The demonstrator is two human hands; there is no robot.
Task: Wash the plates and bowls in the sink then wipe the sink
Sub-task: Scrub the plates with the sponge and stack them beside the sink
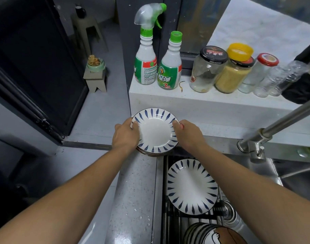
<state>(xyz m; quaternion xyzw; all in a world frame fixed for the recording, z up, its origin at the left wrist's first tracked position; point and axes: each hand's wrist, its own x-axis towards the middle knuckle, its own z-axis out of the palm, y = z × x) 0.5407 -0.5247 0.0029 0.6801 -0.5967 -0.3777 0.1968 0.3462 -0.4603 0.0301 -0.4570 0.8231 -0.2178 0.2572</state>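
A white plate with blue leaf marks (pixel 155 130) tops a stack of like plates (pixel 153 153) on the grey counter to the left of the sink. My left hand (pixel 127 135) grips its left rim and my right hand (pixel 185 132) grips its right rim, thumbs over the edge. Another plate of the same pattern (pixel 192 186) lies on a rack in the steel sink (pixel 291 176). Striped bowls (pixel 212 234) sit stacked at the bottom edge, partly cut off.
A spray bottle (pixel 146 55) and a green-capped bottle (pixel 170 67) stand on the white ledge (pixel 203 104), beside several glass jars (pixel 233 73). The steel faucet (pixel 283 122) crosses from the right. Floor drops off left of the counter (pixel 133 191).
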